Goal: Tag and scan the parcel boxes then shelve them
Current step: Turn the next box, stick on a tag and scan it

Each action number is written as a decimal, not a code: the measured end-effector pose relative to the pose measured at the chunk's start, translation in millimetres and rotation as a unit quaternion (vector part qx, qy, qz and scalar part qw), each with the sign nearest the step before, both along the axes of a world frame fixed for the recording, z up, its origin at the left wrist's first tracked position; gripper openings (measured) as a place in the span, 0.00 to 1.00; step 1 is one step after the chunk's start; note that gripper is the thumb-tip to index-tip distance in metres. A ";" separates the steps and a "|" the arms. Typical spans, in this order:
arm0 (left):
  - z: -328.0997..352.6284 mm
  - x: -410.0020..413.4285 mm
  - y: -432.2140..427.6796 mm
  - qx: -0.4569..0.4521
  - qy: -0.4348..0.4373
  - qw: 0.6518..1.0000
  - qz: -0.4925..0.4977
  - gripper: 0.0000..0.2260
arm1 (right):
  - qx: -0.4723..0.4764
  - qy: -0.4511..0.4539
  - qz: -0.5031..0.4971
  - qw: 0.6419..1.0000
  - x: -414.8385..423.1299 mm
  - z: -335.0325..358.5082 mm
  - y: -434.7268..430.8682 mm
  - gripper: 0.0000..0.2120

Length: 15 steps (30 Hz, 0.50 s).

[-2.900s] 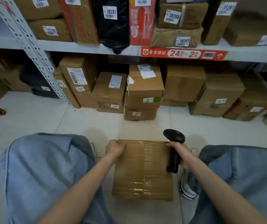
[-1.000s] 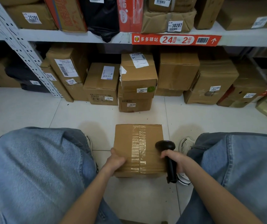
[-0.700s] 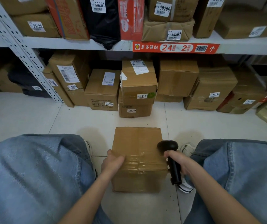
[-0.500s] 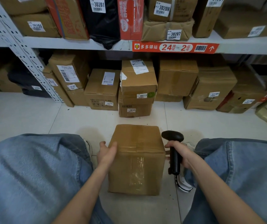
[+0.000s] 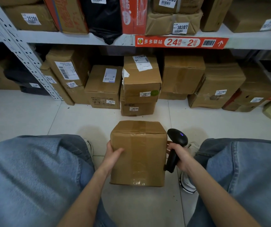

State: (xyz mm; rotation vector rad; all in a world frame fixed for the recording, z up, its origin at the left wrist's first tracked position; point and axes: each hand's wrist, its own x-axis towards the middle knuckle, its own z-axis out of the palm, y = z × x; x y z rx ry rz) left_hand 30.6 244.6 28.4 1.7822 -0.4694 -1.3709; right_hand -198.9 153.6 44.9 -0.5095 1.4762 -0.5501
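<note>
A plain brown cardboard parcel box, taped down its middle, stands on the white floor between my knees. No label shows on the faces I see. My left hand grips its left side, fingers wrapped over the near face. My right hand is shut on a black handheld barcode scanner, held upright against the box's right side, with a small lit dot on its head.
A white metal shelf spans the back with a red label strip. Tagged cardboard boxes stand beneath it on the floor and more sit on top. My jeans-clad knees flank the box, and a white shoe lies under my right arm.
I have turned the box over between my hands, from lying flat to standing on end. The scanner stayed in my right hand beside it.
</note>
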 end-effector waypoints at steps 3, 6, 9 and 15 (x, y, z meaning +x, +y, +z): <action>-2.6 1.6 -3.2 0.016 -0.014 1.000 0.018 0.23 | 0.025 0.000 0.002 1.000 0.3 -5.7 2.3 0.13; -1.8 2.8 -8.7 0.002 -0.008 1.000 0.007 0.21 | 0.036 0.003 0.016 0.999 -1.3 -10.8 0.0 0.22; 0.5 -0.2 -13.8 0.002 0.021 1.000 -0.018 0.23 | 0.023 0.031 0.037 0.999 0.3 -8.5 -1.3 0.18; -10.7 2.1 -18.3 0.024 0.019 1.000 -0.006 0.26 | 0.023 0.052 0.064 0.996 1.8 -11.2 -3.7 0.18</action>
